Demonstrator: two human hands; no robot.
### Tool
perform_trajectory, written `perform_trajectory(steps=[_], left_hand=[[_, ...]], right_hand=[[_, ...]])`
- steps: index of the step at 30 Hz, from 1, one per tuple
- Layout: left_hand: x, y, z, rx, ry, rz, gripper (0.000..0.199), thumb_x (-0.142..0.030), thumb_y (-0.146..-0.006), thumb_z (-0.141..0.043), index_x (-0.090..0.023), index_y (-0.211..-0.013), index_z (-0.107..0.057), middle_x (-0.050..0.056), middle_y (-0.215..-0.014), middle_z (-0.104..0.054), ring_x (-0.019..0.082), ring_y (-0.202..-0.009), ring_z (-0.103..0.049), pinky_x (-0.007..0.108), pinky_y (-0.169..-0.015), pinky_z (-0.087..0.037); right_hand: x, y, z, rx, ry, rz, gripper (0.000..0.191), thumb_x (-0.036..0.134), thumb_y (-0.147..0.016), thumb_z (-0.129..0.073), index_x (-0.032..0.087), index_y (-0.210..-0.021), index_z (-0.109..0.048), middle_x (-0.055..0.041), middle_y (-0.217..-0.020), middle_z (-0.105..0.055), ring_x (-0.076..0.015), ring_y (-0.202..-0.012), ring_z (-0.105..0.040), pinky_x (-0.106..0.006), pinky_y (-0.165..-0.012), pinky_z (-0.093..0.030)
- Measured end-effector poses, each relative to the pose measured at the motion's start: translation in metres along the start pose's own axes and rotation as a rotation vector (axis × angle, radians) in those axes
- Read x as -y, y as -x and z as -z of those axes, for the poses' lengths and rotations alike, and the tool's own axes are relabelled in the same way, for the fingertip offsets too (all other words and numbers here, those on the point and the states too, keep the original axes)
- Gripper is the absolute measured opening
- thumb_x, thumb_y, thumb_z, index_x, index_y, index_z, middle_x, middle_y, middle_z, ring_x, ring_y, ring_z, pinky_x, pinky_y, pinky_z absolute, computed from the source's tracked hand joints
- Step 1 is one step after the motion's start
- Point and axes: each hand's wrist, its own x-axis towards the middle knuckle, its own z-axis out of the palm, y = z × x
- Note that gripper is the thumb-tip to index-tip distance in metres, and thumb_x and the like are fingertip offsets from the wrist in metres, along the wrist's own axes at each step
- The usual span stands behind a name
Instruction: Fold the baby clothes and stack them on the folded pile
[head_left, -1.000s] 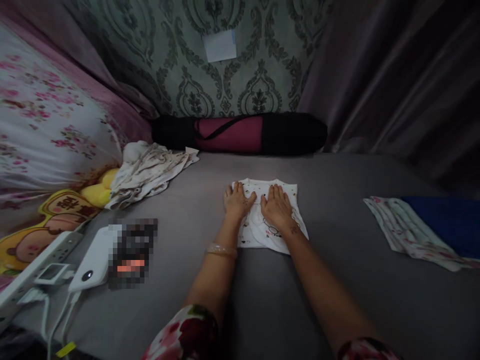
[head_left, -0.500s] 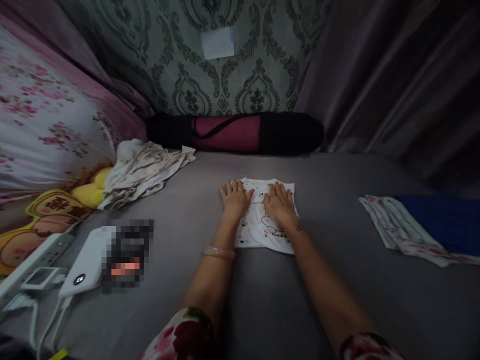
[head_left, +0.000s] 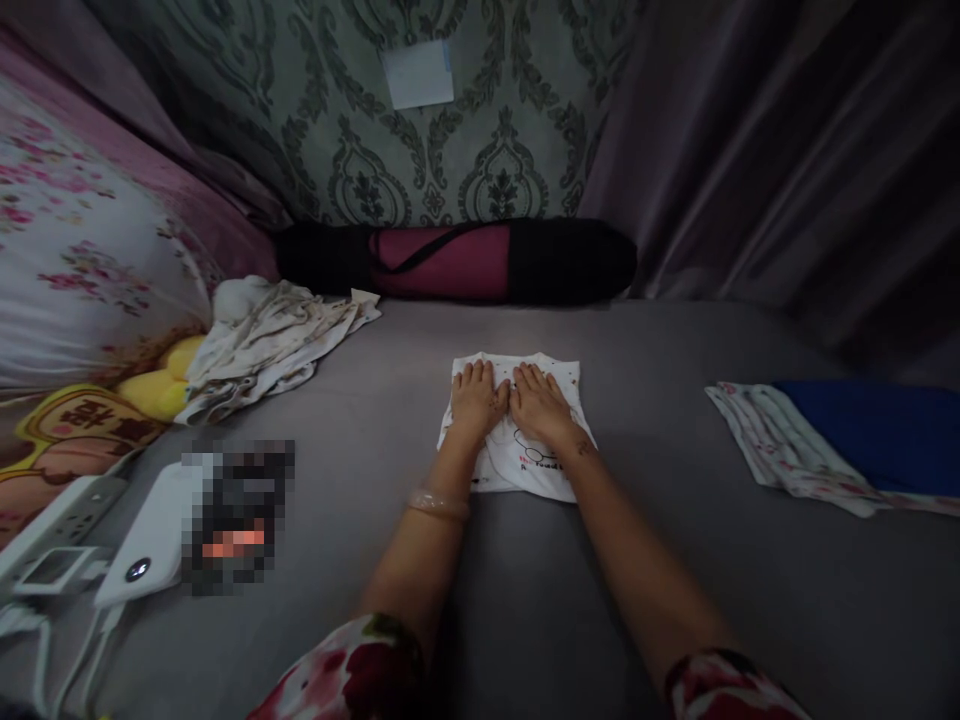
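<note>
A small white printed garment (head_left: 544, 478), folded into a compact shape, lies on the grey bedsheet (head_left: 352, 420) in front of me. My left hand (head_left: 478, 402) rests palm down on its left part, fingers stretched out. Close beside it, my right hand (head_left: 538, 405) lies flat on the upper middle of the cloth, fingers extended. The two thumbs nearly meet. Part of the print, a line drawing with red and black lettering, shows below my right hand; my hands hide the rest.
Folded floral and blue fabric (head_left: 877, 430) lies at the right. At the left are a crumpled pile of light clothes (head_left: 270, 340), a yellow plush item (head_left: 154, 393), a white power bank (head_left: 154, 540) and a power strip (head_left: 67, 520). A black-and-maroon roll bag (head_left: 450, 262) lies along the wall.
My hands have drawn closer together on the garment, the right one shifting inward from its right side. The view has turned slightly to the right.
</note>
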Motion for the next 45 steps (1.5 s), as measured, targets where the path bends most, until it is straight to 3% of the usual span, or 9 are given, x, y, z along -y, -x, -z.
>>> perform_trajectory(steps=[4, 8, 16, 22, 27, 30, 37, 41, 45], left_hand=[[0.000, -0.005, 0.004, -0.107, 0.028, -0.023, 0.051, -0.042, -0.097, -0.032, -0.011, -0.131, -0.053, 0.018, -0.140, -0.051, 0.029, -0.136, -0.038, 0.046, -0.117, -0.017], [0.003, -0.011, -0.003, -0.096, -0.080, -0.007, 0.063, -0.046, -0.099, -0.019, -0.007, -0.142, -0.041, 0.017, -0.150, -0.039, 0.029, -0.144, -0.024, 0.047, -0.119, -0.012], [0.006, -0.013, -0.008, 0.012, -0.179, 0.039, 0.068, -0.051, -0.097, -0.014, -0.011, -0.148, -0.034, 0.012, -0.154, -0.034, 0.029, -0.144, -0.025, 0.049, -0.118, -0.017], [0.004, -0.011, -0.001, -0.129, -0.216, -0.025, 0.068, -0.048, -0.098, -0.009, -0.007, -0.147, -0.034, 0.014, -0.153, -0.035, 0.027, -0.145, -0.021, 0.048, -0.119, -0.007], [0.010, -0.014, -0.011, 0.000, -0.193, -0.014, 0.071, -0.051, -0.098, -0.011, -0.004, -0.147, -0.032, 0.017, -0.153, -0.034, 0.029, -0.144, -0.026, 0.046, -0.118, -0.016], [0.012, -0.014, -0.015, -0.007, -0.169, -0.020, 0.070, -0.051, -0.098, -0.012, -0.006, -0.147, -0.032, 0.016, -0.153, -0.034, 0.030, -0.144, -0.025, 0.047, -0.118, -0.016], [0.015, -0.018, 0.016, 0.071, -0.052, -0.020, 0.065, -0.045, -0.099, -0.009, -0.008, -0.147, -0.032, 0.015, -0.154, -0.032, 0.025, -0.144, -0.026, 0.044, -0.117, -0.020], [0.022, 0.003, 0.039, 0.139, -0.117, -0.163, 0.063, -0.044, -0.099, -0.015, -0.007, -0.148, -0.030, 0.015, -0.155, -0.030, 0.025, -0.145, -0.022, 0.043, -0.118, -0.016], [0.029, 0.041, 0.030, 0.168, -0.178, -0.279, 0.063, -0.044, -0.099, -0.016, -0.006, -0.149, -0.028, 0.014, -0.157, -0.025, 0.026, -0.146, -0.018, 0.043, -0.119, -0.015]], right_hand=[[-0.010, -0.005, 0.010, -0.035, -0.068, 0.008, 0.056, 0.032, -0.099, -0.020, 0.006, -0.144, -0.039, -0.0135, -0.153, -0.034, -0.0233, -0.143, -0.025, -0.041, -0.117, -0.015], [-0.030, -0.010, 0.008, -0.206, -0.010, -0.083, 0.057, 0.035, -0.099, -0.023, 0.005, -0.146, -0.036, -0.0154, -0.154, -0.031, -0.0253, -0.144, -0.021, -0.045, -0.117, -0.011], [-0.042, -0.011, -0.003, -0.113, 0.002, -0.150, 0.060, 0.036, -0.098, -0.023, 0.002, -0.146, -0.034, -0.0163, -0.154, -0.031, -0.0269, -0.144, -0.022, -0.045, -0.117, -0.013], [-0.033, -0.013, 0.004, -0.244, 0.023, -0.064, 0.059, 0.037, -0.099, -0.020, 0.004, -0.145, -0.035, -0.0161, -0.154, -0.032, -0.0263, -0.145, -0.020, -0.048, -0.117, -0.007], [-0.035, -0.018, -0.008, -0.178, 0.018, -0.085, 0.059, 0.038, -0.099, -0.022, 0.003, -0.144, -0.037, -0.0179, -0.152, -0.034, -0.0275, -0.142, -0.026, -0.044, -0.116, -0.015], [-0.038, -0.019, -0.012, -0.178, 0.006, -0.079, 0.060, 0.039, -0.099, -0.023, 0.003, -0.145, -0.037, -0.0179, -0.152, -0.034, -0.0280, -0.142, -0.026, -0.044, -0.117, -0.015], [-0.021, 0.000, 0.018, -0.098, -0.126, 0.005, 0.060, 0.041, -0.099, -0.017, 0.009, -0.148, -0.034, -0.0141, -0.156, -0.028, -0.0265, -0.145, -0.020, -0.048, -0.117, -0.014], [-0.005, 0.024, 0.029, -0.003, -0.082, 0.105, 0.060, 0.042, -0.098, -0.021, 0.011, -0.149, -0.032, -0.0136, -0.158, -0.024, -0.0259, -0.146, -0.016, -0.048, -0.117, -0.013], [0.000, 0.047, 0.012, -0.028, 0.026, 0.208, 0.058, 0.038, -0.098, -0.024, 0.011, -0.148, -0.033, -0.0125, -0.157, -0.026, -0.0257, -0.146, -0.018, -0.047, -0.118, -0.012]])
